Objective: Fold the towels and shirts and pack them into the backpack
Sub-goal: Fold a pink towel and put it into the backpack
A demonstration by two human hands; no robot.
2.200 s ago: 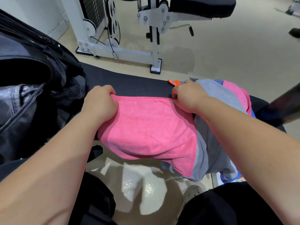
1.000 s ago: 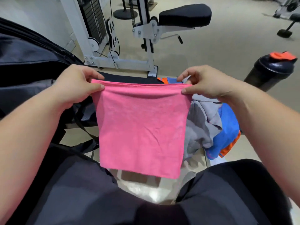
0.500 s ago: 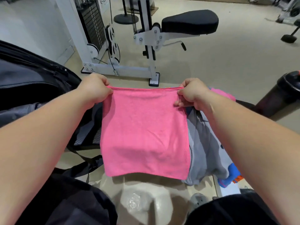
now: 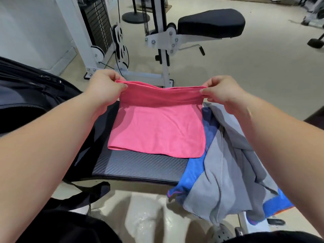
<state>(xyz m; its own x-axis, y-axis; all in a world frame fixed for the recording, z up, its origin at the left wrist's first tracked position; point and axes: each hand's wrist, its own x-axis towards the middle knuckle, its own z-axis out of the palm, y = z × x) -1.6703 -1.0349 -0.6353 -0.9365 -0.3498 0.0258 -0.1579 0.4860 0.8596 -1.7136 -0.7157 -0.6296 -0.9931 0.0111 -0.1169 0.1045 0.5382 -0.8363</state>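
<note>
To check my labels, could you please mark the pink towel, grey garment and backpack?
pink towel (image 4: 157, 130): head view, flat middle part.
grey garment (image 4: 219, 181): head view, hanging front.
backpack (image 4: 26, 95): head view, upper panel.

**No legible text**

Nothing in view carries words, brand marks or numbers that can be read. The plates of the weight stack (image 4: 98, 23) are too dark and blurred to tell whether they bear any figures.
</note>
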